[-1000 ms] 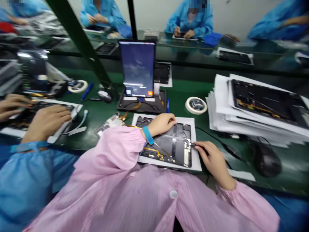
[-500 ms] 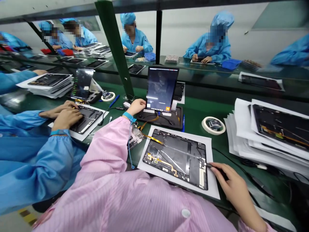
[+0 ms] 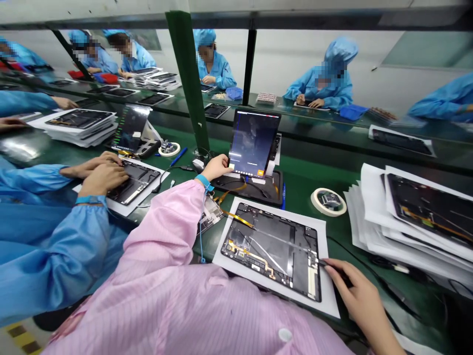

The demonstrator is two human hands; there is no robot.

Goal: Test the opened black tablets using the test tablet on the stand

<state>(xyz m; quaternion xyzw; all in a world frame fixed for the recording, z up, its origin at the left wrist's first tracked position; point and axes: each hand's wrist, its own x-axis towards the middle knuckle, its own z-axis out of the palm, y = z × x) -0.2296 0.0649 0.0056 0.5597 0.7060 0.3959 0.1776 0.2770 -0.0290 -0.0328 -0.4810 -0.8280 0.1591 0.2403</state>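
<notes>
My left hand (image 3: pixel 217 167), with a blue band at the wrist, pinches the lower left edge of a lit tablet screen (image 3: pixel 254 140). That screen stands upright, leaning back on a black stand (image 3: pixel 271 193). In front of me an opened tablet housing (image 3: pixel 273 251) lies flat on white paper (image 3: pixel 330 296), its flex cables and boards exposed. A gold flex cable (image 3: pixel 236 217) runs from it toward the stand. At the housing's right edge my right hand (image 3: pixel 351 283) grips a black cable plug (image 3: pixel 322 263), its tip touching the edge; the fingers partly cover it.
Paper-layered tablet housings (image 3: pixel 410 231) are stacked at right, beside a roll of tape (image 3: pixel 328 202). A co-worker's hands (image 3: pixel 103 175) work on another housing (image 3: pixel 138 180) at left. A green post (image 3: pixel 190 84) rises behind the bench. A loose board (image 3: pixel 210 214) lies near my left sleeve.
The view has tipped up slightly, so the bench sits lower in the picture. The upright screen leans a little more to one side under my left hand. My right hand keeps its place.
</notes>
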